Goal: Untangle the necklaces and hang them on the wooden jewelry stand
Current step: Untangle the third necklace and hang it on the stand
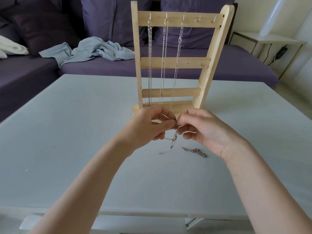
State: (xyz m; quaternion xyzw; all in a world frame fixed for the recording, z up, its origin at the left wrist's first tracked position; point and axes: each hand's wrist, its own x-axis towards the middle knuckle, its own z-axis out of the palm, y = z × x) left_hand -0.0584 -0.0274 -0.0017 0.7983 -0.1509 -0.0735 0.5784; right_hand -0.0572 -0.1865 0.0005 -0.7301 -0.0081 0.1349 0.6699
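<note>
Both hands working a tangled chain in front of the stand — three necklaces hung.

Left to right: our left hand [148, 127] pinches the tangled necklace [173, 139] at its fingertips; chain dangles to the bench [67, 132], loose end lying flat. Our right hand [202, 130] pinches the same chain, fingertips touching the left's. A second clump of chain [195, 151] lies under the right wrist. Behind — wooden jewelry stand [173, 62], three hung necklaces [163, 61] on the top-rail hooks.

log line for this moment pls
left hand + right hand: pinch tangled necklace | jewelry stand: three chains hung | spare chain: on table
</note>
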